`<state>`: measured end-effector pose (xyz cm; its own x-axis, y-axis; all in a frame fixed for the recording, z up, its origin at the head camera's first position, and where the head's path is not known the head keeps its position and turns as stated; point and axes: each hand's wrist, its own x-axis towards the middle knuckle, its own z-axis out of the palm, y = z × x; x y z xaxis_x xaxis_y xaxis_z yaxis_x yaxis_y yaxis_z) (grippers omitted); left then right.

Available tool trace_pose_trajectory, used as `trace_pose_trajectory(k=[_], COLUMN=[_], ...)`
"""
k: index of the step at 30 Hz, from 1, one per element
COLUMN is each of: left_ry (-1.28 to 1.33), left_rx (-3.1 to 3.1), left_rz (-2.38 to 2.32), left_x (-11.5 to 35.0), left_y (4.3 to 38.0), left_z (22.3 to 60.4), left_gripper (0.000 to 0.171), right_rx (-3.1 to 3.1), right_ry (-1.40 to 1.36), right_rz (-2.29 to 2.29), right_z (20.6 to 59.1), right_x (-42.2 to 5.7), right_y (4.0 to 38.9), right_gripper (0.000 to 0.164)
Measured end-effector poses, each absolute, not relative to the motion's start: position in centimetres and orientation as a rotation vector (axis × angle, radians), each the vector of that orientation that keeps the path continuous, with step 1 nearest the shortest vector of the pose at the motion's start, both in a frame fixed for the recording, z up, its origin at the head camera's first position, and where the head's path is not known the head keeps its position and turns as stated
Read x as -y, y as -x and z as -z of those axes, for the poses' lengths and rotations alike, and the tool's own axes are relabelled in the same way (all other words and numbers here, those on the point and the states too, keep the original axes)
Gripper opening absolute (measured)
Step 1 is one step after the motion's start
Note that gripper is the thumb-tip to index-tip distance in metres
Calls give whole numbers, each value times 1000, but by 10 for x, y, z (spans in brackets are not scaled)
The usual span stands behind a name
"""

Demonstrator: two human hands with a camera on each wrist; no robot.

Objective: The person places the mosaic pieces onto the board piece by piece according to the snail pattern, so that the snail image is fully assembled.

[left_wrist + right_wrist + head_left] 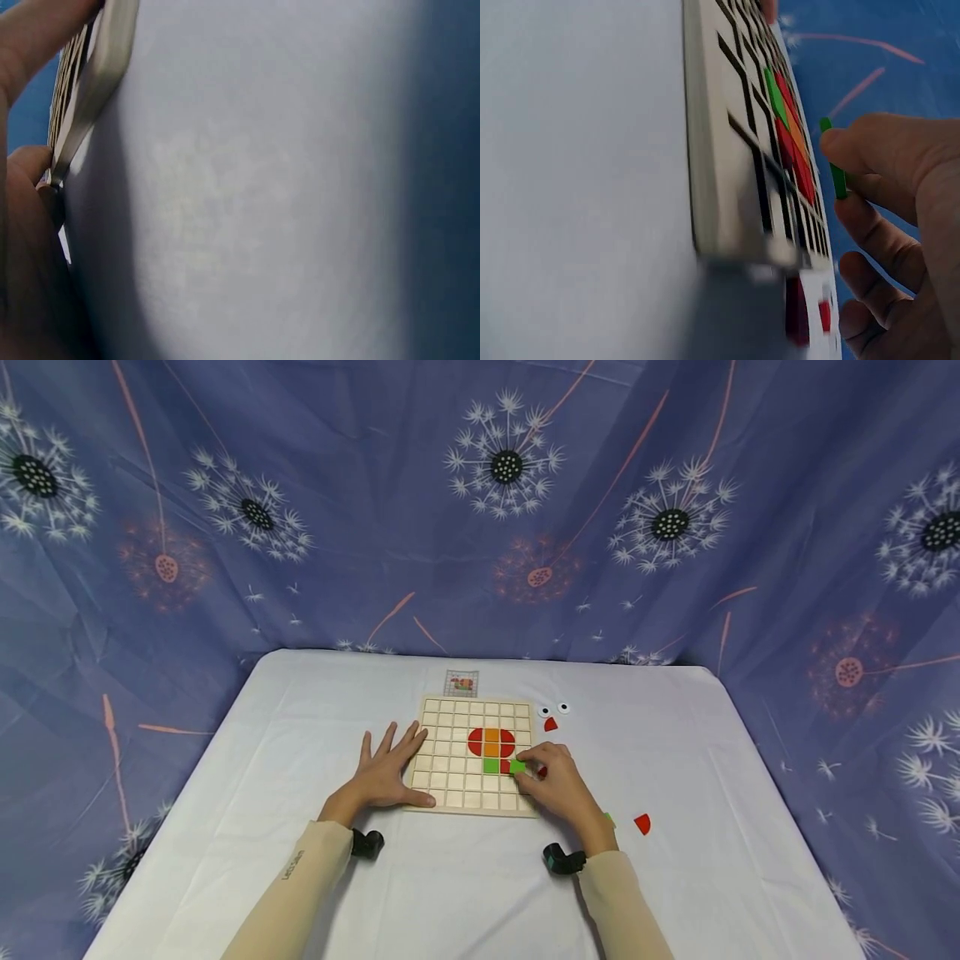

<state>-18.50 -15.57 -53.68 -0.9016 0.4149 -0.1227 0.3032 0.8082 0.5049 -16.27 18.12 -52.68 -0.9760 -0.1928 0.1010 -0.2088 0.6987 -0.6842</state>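
Observation:
A wooden grid board (450, 785) lies on the table, with red quarter-round pieces, orange squares, a green square (491, 766) and a red piece (505, 767) in its cells. My left hand (382, 774) rests with spread fingers along the board's left side, thumb at the near edge. Between thumb and fingertips, my right hand (553, 781) pinches a green tile (834, 157). In the right wrist view that tile is held edge-on, raised above the board's face. From the head it overlaps the cell right of the red piece.
Behind the board lies a small pattern card (461, 683). Two eye discs (564, 707) and a red piece (551, 724) sit at the back right. Another red quarter-round piece (642, 824) lies farther right. A green piece (609, 819) is partly hidden by the right wrist.

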Motion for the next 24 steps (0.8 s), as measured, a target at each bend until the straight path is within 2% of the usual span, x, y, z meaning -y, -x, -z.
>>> trace_pose_trajectory(k=[13,24], left_ry=[-557,-552], left_rx=[-2723,-2701], left_rz=[-657,-677], left_x=[156,151], left_y=[194,200], left_z=[522,527], left_gripper=[128,130], right_rx=[2900,2926], right_ry=[-606,-659], right_rz=[-1119,-1017], right_z=[523,525], right_x=[-143,-129], right_y=[175,184], right_gripper=[23,24])
